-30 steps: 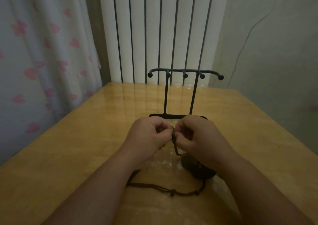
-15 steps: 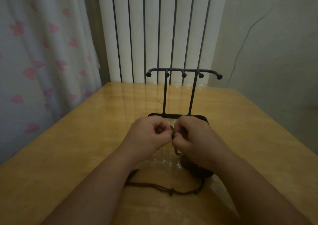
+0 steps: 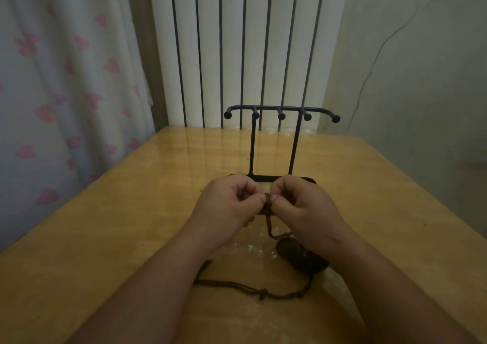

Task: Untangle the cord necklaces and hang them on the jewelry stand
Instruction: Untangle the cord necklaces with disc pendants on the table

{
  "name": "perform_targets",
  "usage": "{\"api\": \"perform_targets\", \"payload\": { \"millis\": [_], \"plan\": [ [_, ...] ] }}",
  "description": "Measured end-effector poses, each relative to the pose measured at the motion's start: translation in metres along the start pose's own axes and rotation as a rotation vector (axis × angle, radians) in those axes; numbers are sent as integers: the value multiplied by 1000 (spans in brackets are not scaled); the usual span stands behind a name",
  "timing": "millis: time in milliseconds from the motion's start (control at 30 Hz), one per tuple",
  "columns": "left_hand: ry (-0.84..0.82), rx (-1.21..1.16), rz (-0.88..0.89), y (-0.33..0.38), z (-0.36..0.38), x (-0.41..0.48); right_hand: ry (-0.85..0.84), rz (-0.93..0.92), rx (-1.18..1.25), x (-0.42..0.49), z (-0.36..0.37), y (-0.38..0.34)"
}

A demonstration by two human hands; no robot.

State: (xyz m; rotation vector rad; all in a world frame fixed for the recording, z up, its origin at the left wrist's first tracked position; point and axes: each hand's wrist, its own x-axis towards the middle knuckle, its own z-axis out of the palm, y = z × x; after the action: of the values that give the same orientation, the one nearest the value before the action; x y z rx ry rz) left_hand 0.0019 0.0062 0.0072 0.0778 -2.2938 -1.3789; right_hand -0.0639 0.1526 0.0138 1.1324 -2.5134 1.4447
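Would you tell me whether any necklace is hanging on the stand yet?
No, the stand has bare hooks; the left hand and right hand pinch the cord.

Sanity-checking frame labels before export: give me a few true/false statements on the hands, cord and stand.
1. The left hand and right hand both pinch the brown cord between them. True.
2. A necklace hangs on the jewelry stand. False: its pegs are bare.
3. The dark pendant lies on the table by the right wrist. True.
4. The stand lies tipped over. False: it stands upright, beyond the hands.
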Motion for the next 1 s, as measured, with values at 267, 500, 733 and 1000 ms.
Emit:
{"api": "perform_targets", "payload": {
  "millis": [267, 500, 733, 1000],
  "plan": [
    [20, -3, 29, -1, 0, -1, -11, -23, -22, 1, -2, 2],
    [-13, 70, 86, 0, -2, -2, -23, -36, -80, 2, -3, 5],
    [-46, 98, 102, -1, -4, -2, -36, -41, -101, 1, -3, 4],
    [-103, 215, 126, -2, -1, -1, -83, -34, -109, -2, -2, -1]
  ]
}}
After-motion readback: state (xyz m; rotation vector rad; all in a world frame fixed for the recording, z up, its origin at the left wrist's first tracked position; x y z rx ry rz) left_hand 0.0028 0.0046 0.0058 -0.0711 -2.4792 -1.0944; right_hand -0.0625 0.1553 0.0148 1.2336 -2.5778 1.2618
